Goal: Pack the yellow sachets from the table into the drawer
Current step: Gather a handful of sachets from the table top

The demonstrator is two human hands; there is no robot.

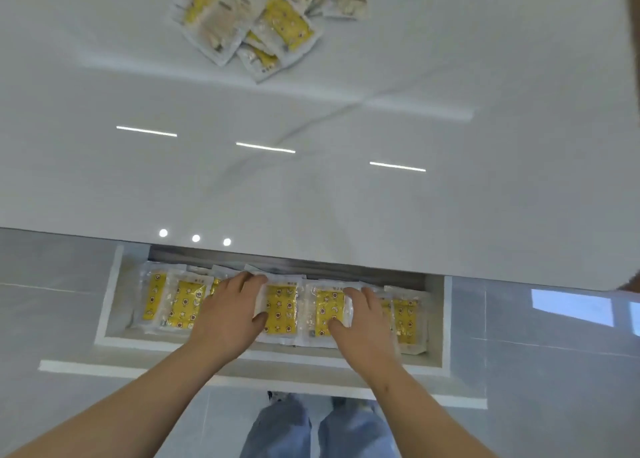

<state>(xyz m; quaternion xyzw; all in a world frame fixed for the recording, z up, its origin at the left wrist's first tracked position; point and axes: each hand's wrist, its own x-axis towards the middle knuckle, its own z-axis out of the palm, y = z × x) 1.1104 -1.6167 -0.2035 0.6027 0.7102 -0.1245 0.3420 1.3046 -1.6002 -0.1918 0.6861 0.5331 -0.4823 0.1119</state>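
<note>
Both hands are inside the open drawer (pixel 108 305). The left hand (pixel 230 314) and the right hand (pixel 363 322) lie palm-down with fingers fairly straight, pressing on a row of yellow sachets (pixel 278 314) and gripping nothing, as far as can be seen. One sachet shows between the two hands, and more run outward past each hand toward the drawer's sides. Well beyond the fingertips, on the far side of the white table (pixel 311 187), a loose pile of sachets (pixel 256 21) lies unpacked. The job looks roughly half done: one row laid, the heap left. Yellow panels carry star and moon motifs. The small print along each top edge is too blurred to read, and no brand is legible.
</note>
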